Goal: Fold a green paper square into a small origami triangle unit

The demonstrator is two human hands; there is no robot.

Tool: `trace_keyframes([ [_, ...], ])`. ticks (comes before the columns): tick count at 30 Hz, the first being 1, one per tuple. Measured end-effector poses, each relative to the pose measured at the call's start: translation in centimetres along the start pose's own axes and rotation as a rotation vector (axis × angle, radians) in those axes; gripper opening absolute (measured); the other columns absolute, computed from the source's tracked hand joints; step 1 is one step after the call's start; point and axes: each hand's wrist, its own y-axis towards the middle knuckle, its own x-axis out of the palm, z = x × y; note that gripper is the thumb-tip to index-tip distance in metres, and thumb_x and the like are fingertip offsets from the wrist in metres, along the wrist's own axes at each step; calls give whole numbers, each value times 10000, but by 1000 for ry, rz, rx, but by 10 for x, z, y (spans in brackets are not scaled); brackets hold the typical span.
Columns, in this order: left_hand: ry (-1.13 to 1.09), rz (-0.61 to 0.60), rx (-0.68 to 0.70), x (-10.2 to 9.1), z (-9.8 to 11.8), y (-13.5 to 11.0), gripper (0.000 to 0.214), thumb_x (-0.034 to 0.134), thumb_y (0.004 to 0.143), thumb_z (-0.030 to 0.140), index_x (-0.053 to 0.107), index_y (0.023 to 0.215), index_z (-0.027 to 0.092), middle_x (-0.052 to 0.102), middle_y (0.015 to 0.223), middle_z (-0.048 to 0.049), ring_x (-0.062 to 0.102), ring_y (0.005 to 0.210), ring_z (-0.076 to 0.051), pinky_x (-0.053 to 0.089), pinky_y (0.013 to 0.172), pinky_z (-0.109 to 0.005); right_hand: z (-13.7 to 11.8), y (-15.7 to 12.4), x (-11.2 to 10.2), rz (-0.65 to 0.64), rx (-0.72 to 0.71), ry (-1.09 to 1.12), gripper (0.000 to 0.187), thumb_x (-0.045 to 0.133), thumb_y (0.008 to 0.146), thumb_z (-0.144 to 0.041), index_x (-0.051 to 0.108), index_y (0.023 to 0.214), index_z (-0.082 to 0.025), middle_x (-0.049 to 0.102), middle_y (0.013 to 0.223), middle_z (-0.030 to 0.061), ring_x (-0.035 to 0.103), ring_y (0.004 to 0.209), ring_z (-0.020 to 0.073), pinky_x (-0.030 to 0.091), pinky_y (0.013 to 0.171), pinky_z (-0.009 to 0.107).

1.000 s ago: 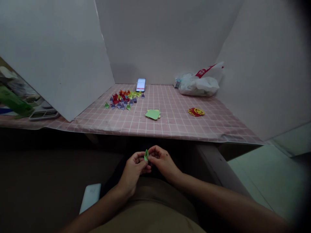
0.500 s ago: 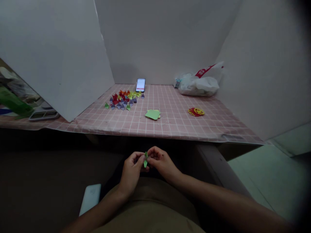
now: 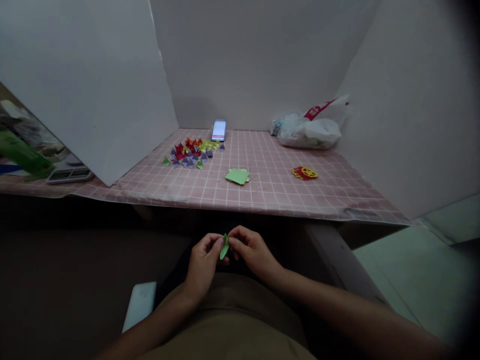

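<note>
Both hands are held over my lap, below the table's front edge. My left hand [image 3: 202, 262] and my right hand [image 3: 251, 250] pinch a small folded green paper piece [image 3: 224, 247] between their fingertips, fingers closed on it. Farther off, on the pink checked tablecloth [image 3: 262, 192], lie a stack of green and yellow paper squares [image 3: 237, 176] and a cluster of several small folded paper figures [image 3: 191, 151] in red, purple, yellow and green.
A phone [image 3: 219, 130] stands at the back of the table. A white plastic bag [image 3: 309, 131] lies back right, a red and yellow paper cutout [image 3: 305, 173] in front of it. White boards wall the table. A white device [image 3: 139, 305] rests by my left forearm.
The green paper piece has turned slightly between my fingertips and now points more downward. Both hands have stayed in about the same place.
</note>
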Motion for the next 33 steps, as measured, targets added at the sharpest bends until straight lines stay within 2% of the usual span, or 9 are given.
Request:
trace_keyframes([
  [7,25,-1,2,-1,-1,-1,227,662,808,387,671,836,162,624,722,7,569,555,-112,489,528,-215,1,0,1,2,23,35,166,614,826,-339,579,802,-179,532,626,-46,475,500,92,372,503,230],
  [25,72,8,21,-1,-1,1,237,647,810,408,650,782,172,595,656,25,546,514,-110,465,494,-211,1,1,2,1,44,18,84,628,768,-248,568,762,-189,517,590,-52,468,506,102,359,491,232],
  [33,86,-27,37,-2,0,-1,227,610,853,386,638,800,167,617,663,18,547,520,-108,458,511,-211,-3,0,-2,-40,-11,19,181,540,867,-333,577,785,-175,548,640,-36,484,503,94,375,523,244],
])
